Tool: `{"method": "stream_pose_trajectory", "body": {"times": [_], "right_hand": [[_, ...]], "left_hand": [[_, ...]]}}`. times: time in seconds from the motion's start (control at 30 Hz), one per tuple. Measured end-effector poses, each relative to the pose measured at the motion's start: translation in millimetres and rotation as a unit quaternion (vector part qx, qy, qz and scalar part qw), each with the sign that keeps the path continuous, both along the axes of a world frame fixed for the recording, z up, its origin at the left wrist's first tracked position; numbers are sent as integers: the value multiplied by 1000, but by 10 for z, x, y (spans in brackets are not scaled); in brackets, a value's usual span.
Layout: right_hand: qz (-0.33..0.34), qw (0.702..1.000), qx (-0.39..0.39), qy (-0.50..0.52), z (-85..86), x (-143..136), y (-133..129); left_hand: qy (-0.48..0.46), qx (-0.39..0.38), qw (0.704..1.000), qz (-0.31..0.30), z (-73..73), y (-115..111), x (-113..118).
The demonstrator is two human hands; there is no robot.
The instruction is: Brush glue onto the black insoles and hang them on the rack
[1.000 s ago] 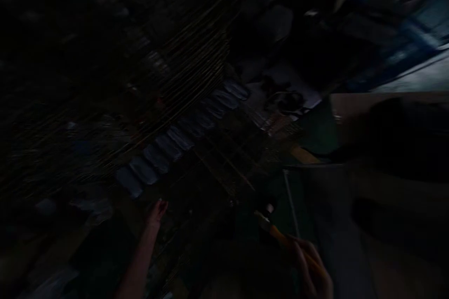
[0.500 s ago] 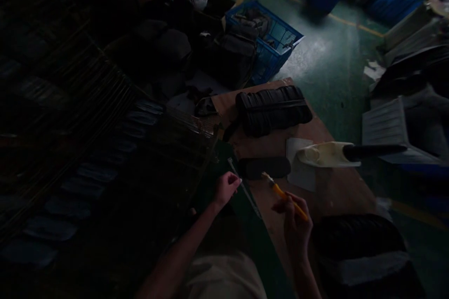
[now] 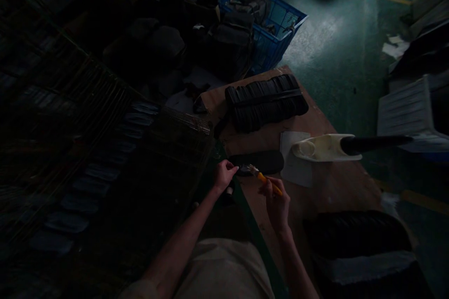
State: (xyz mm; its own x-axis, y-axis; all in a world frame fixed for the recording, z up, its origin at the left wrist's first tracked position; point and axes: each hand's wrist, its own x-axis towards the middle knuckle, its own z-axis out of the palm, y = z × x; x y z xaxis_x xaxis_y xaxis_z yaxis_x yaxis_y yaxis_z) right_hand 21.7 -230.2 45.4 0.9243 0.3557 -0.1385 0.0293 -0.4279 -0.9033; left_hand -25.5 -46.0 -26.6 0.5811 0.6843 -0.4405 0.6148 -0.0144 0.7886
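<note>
One dark sole (image 3: 257, 162) lies flat on the worktop (image 3: 329, 187) right in front of the person, and that is the piece under work at this moment. Over on the far left, rows of pale flat pieces (image 3: 101, 173) rest on a wire rack (image 3: 105, 103), too dim to say what state they are in. Coming across, the left hand (image 3: 224, 174) is curled, fingertips pinched down at the near end of the sole, thumb and forefinger closed on its edge as far as the gloom allows. Just beside it the right hand (image 3: 277, 201) is closed round the orange handle of a small brush (image 3: 261, 175), the bristles touching the sole close to the left fingertips. By my reading the brushing is only at this near end; whether the rest of the sole is coated I cannot tell. Behind it a bundle of black soles (image 3: 266, 100) sits stacked and tied, apparently waiting. Further right a pale scoop-shaped pot (image 3: 326, 147) with a long black handle rests on a white sheet (image 3: 298, 168), within reach of the brush. At the near right another dark stack (image 3: 354, 233) sits on the worktop, and up beyond, on the green floor, a blue crate (image 3: 270, 23) holds dark odds and ends
</note>
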Motion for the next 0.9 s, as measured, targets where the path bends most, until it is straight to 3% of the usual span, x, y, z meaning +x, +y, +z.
{"method": "stream_pose_trajectory", "body": {"times": [0.1, 0.27, 0.4, 0.67, 0.77, 0.9], "right_hand": [[-11, 1000, 4, -18, 65, 10, -35], [39, 998, 36, 45, 30, -106, 122], [-10, 1000, 12, 23, -3, 21, 66], [-110, 985, -73, -114, 0, 514, -472], [-81, 970, -150, -171, -4, 498, -446], [5, 926, -272, -262, -62, 222, -184]], "left_hand": [[-3, 13, 1000, -5, 0, -2, 1], [-2, 12, 1000, -5, -5, 1, 5], [-8, 39, 999, -29, 14, 18, 10], [-5, 61, 996, -62, 103, 43, 11], [-6, 52, 996, -66, 92, 44, 9], [-7, 40, 997, -61, 68, 36, 5]]}}
